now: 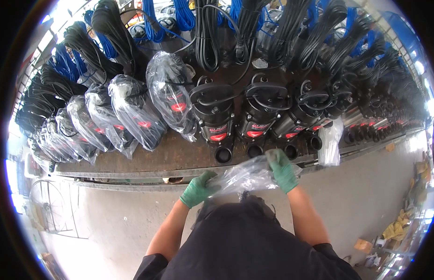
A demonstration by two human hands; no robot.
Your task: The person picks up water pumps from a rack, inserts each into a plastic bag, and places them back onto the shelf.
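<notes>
A clear plastic bag [245, 176] stretches between my two green-gloved hands, just in front of the bench edge. My left hand [198, 188] grips one end of it, fingers closed. At the other end, my right hand [281, 169] pinches the film near the round outlet of a black pump. Bare black submersible pumps stand before me, among them one pump [214, 114] and another pump [261, 109] to its right, with handles on top and red labels. Left of these, a bagged pump [170, 93] leans under clear plastic.
Several more bagged pumps [133, 112] line the bench [119, 161] to the left. Coiled black cables [207, 37] and blue cables [182, 16] hang behind. Another plastic bag [331, 142] droops over the edge at right. A wheel-like metal frame [48, 205] and a cardboard box [363, 245] are on the floor.
</notes>
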